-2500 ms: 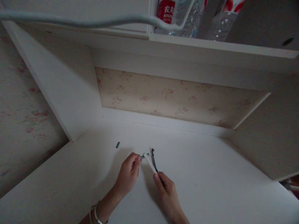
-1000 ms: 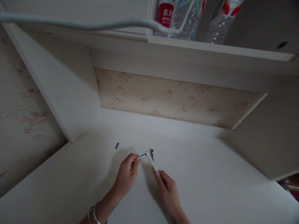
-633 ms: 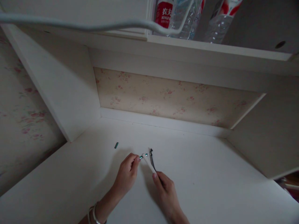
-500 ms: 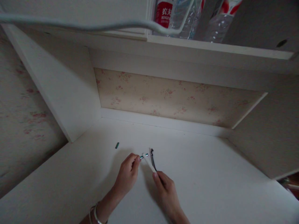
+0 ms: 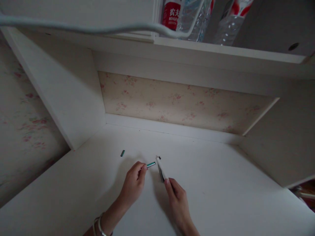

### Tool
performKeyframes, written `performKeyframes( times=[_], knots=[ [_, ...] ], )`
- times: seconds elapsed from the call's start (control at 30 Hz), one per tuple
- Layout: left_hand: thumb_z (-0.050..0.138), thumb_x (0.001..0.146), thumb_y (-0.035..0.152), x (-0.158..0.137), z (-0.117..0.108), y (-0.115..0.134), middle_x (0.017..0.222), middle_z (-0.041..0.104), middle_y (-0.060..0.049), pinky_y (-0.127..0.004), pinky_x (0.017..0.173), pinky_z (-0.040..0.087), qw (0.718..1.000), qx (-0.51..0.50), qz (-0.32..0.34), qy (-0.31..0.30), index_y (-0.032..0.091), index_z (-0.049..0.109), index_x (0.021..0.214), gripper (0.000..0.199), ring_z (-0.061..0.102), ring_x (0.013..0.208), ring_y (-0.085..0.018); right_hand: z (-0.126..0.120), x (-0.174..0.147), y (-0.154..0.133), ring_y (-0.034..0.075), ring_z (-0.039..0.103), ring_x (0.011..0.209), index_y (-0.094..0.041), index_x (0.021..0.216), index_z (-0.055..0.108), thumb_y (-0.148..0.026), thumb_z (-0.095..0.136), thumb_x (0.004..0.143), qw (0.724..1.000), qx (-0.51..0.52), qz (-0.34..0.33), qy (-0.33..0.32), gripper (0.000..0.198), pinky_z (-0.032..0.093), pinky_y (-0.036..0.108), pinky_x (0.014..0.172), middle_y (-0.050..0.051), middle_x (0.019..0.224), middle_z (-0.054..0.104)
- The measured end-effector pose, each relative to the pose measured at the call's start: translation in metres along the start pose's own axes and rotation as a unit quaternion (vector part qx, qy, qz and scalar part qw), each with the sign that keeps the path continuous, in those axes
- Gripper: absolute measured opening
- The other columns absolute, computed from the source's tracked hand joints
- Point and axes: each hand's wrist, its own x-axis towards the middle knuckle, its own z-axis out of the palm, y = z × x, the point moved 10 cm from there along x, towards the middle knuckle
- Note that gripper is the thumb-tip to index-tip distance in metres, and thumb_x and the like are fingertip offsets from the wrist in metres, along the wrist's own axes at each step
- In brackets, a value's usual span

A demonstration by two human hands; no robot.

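Between the thumb and fingers of my left hand (image 5: 135,179) is a slim green-and-black strip (image 5: 151,164), much like a razor cartridge, its free end pointing right. My right hand (image 5: 176,196) is closed round a thin white stick (image 5: 162,167) that resembles a toothbrush. A thin black stick (image 5: 160,173), perhaps a razor handle, runs along beside it, partly hidden by the white one. The white tip lies just right of the strip, apart from it. A second small green-and-black strip (image 5: 122,153) rests on the white desk (image 5: 211,170), farther off to the left.
A white shelf (image 5: 221,50) spans overhead, with several plastic bottles (image 5: 228,28) on it. Across the upper left runs a pale cable or rod (image 5: 98,30), near the camera. A white side panel (image 5: 64,91) and floral wallpaper (image 5: 177,100) border the desk.
The white stick has drawn right, off the strip in my left hand, and now overlaps the black stick. My left hand has barely moved.
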Motion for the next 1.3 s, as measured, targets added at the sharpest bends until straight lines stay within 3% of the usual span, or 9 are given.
performKeyframes(
  times=[0.3, 0.67, 0.9, 1.03, 1.3],
  knots=[
    [0.039, 0.092, 0.041, -0.001, 0.001, 0.001, 0.051, 0.042, 0.006, -0.021, 0.044, 0.033, 1.0, -0.012, -0.006, 0.01, 0.019, 0.052, 0.079, 0.029, 0.041, 0.043, -0.011, 0.019, -0.007, -0.009, 0.014, 0.046, 0.06, -0.017, 0.071, 0.059, -0.046, 0.043, 0.093, 0.997, -0.012, -0.035, -0.061, 0.039, 0.032, 0.023, 0.054, -0.001, 0.064, 0.053],
    [0.04, 0.091, 0.039, -0.002, 0.001, 0.007, 0.053, 0.045, 0.005, -0.022, 0.046, 0.034, 1.0, -0.009, 0.008, 0.015, 0.019, 0.053, 0.076, 0.028, 0.042, 0.045, -0.011, 0.016, -0.006, -0.011, 0.014, 0.048, 0.058, -0.018, 0.071, 0.061, -0.045, 0.045, 0.092, 0.998, -0.017, -0.045, -0.04, 0.038, 0.033, 0.023, 0.052, 0.0, 0.064, 0.056],
    [0.039, 0.091, 0.041, -0.001, -0.003, -0.005, 0.049, 0.042, 0.007, -0.02, 0.043, 0.031, 0.998, -0.042, -0.02, 0.035, 0.018, 0.053, 0.078, 0.029, 0.039, 0.042, -0.01, 0.017, -0.005, -0.008, 0.015, 0.049, 0.061, -0.018, 0.072, 0.06, -0.044, 0.045, 0.093, 0.998, -0.027, -0.041, -0.047, 0.036, 0.033, 0.023, 0.055, 0.0, 0.066, 0.056],
    [0.04, 0.091, 0.038, -0.002, 0.004, 0.0, 0.053, 0.044, 0.005, -0.02, 0.044, 0.032, 1.0, -0.029, -0.005, 0.005, 0.018, 0.052, 0.077, 0.027, 0.04, 0.044, -0.01, 0.017, -0.005, -0.007, 0.015, 0.048, 0.061, -0.018, 0.074, 0.06, -0.042, 0.044, 0.093, 0.998, -0.025, -0.044, -0.044, 0.035, 0.032, 0.023, 0.055, 0.0, 0.068, 0.056],
    [0.038, 0.092, 0.039, 0.0, 0.0, -0.006, 0.052, 0.04, 0.007, -0.019, 0.045, 0.031, 0.999, -0.048, -0.019, 0.013, 0.019, 0.05, 0.078, 0.027, 0.038, 0.044, -0.009, 0.017, -0.004, -0.005, 0.015, 0.045, 0.061, -0.018, 0.072, 0.057, -0.046, 0.042, 0.093, 0.998, -0.012, -0.012, -0.053, 0.038, 0.031, 0.023, 0.055, -0.001, 0.065, 0.051]
  ],
)
